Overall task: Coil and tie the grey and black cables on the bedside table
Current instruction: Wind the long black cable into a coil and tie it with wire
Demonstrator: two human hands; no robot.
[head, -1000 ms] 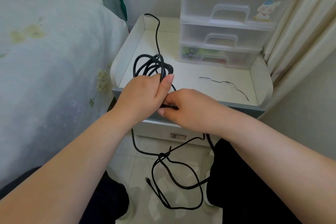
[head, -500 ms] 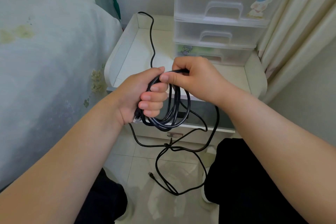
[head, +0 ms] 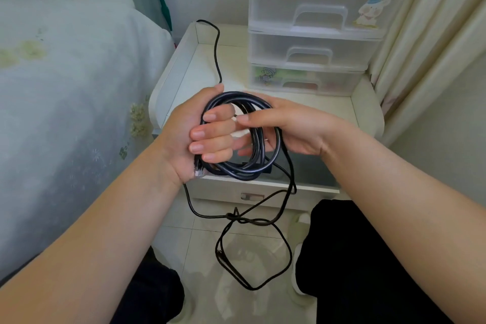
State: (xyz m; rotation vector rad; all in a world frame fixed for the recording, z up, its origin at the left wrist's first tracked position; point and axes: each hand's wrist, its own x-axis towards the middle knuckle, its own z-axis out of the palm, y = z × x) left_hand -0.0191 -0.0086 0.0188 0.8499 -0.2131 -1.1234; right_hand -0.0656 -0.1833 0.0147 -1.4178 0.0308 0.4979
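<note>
A black cable is wound into a coil (head: 252,168) held above the front edge of the white bedside table (head: 365,113). My left hand (head: 184,134) grips the coil's left side, and a clear plug end sticks out below the palm. My right hand (head: 297,129) holds the right side, thumb on top and fingers behind the loops. From the coil the loose cable drops to a tangled knot (head: 234,218) and a loop (head: 289,252) above the floor. A thin black strand (head: 216,52) runs from the table's back left corner to behind my left hand. No grey cable shows.
A clear plastic drawer unit (head: 315,42) stands on the back right of the table. A bed with a flowered cover (head: 65,87) is close on the left, and a cream curtain (head: 420,34) hangs on the right. My legs in black trousers flank the tiled floor.
The coil has been lifted off the table into my hands. My right hand moved from the top of the coil to its right side, adding another loop.
</note>
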